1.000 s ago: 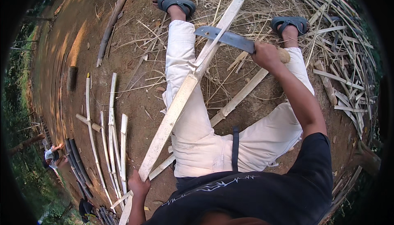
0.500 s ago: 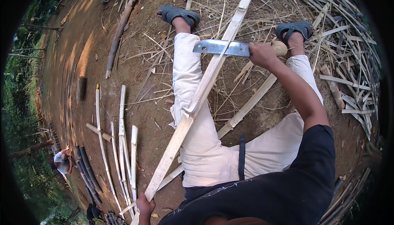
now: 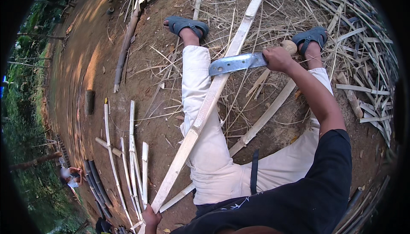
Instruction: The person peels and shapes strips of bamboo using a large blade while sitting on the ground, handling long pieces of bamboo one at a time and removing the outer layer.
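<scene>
Apparently, we find the work part-way along, with a heap of thin strips (image 3: pixel 363 48) between two and three o'clock.
Across the person's left thigh (image 3: pixel 213 157) we see one long pale strip (image 3: pixel 205 110), running from one o'clock down to seven. Shorter pale strips (image 3: pixel 132 127) lie at eight. At one, the broad knife (image 3: pixel 245 62) crosses over the long strip; whether its edge touches, we cannot tell. The right hand (image 3: pixel 278 59), at two, is wrapped round the knife's handle; the left hand (image 3: pixel 150 217), at seven, grips the long strip near its lower end. Loose shavings (image 3: pixel 273 20) scatter toward one. We judge much already pared, since the upper face looks bare, but some left, since a raised joint (image 3: pixel 194 130) stands out near six; the underside is hidden.
</scene>
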